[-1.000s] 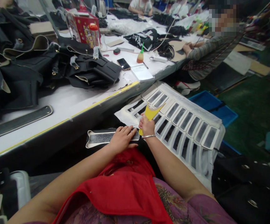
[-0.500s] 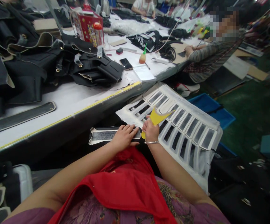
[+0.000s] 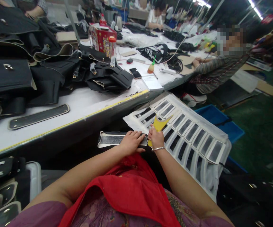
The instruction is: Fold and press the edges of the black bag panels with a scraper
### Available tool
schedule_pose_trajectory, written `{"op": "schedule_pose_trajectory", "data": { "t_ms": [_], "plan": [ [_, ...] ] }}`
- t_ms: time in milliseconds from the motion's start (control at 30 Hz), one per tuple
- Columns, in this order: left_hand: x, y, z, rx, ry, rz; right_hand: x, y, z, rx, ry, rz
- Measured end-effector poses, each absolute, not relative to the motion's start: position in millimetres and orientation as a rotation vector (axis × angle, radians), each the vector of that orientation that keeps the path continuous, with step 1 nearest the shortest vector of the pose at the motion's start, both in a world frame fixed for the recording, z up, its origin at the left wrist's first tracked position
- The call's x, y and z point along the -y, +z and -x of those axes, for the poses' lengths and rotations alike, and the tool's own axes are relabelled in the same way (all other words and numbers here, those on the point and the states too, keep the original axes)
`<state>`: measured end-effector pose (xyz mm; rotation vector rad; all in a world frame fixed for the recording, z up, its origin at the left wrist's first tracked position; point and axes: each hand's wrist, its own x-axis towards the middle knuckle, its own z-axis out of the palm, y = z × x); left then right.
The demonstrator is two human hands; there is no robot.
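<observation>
I have my left hand (image 3: 131,142) laid flat over the right-hand part of the panel (image 3: 112,139), palm down, its fingers extended rather than curled in a grip. The panel lies on the near side of the white table (image 3: 86,102), below its edge and just in front of my red apron (image 3: 127,189); it has a pale border and a grey, rough-looking middle.

My right hand (image 3: 156,137) is clenched round the yellow tool (image 3: 159,124), whose wide, notched end points up and away from me, with the lower end close to the panel's right end. I cannot tell whether the two touch. I judge this to be a steadying hold, one hand bearing down and the other on the tool; from here, I would say, it calls for even pressure from the left palm and a firm fist on the handle.

Off the near edge of the table, to the right, the pale sheet (image 3: 197,115) slants away, with a row of dark-centred pieces (image 3: 191,131) along it; the tool overlaps it in my view. On the table itself I see black bags (image 3: 108,74), a strap (image 3: 40,116), a phone (image 3: 135,73) and a notepad (image 3: 151,82).
</observation>
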<state>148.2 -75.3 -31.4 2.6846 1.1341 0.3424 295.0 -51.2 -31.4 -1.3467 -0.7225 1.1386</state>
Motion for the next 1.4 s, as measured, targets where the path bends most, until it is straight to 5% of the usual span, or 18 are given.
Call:
{"op": "schedule_pose_trajectory", "data": {
  "t_ms": [467, 833, 1067, 1233, 1400],
  "plan": [
    [134.9, -45.1, 20.0, -1.871, 1.052, -1.733, 7.5, -7.7, -293.5, 1.061, 1.088, 1.312],
    [124.5, -73.2, 15.1, -1.604, 1.206, -0.999, 11.7, -11.2, -280.5, 1.405, 1.1, 1.365],
    [101.0, -68.0, -6.3, -1.441, 1.224, -1.01, -14.9, 15.6, -242.5, 2.256, 1.633, 1.591],
    [99.5, -64.4, -17.3, -1.443, 1.22, -0.938, -40.5, 21.8, -204.3, 3.209, 0.834, 1.315],
    [102.1, -72.5, -18.2, -1.474, 1.196, -0.86, -47.5, 12.7, -166.4, 3.273, 0.751, 1.108]
  ]
}}
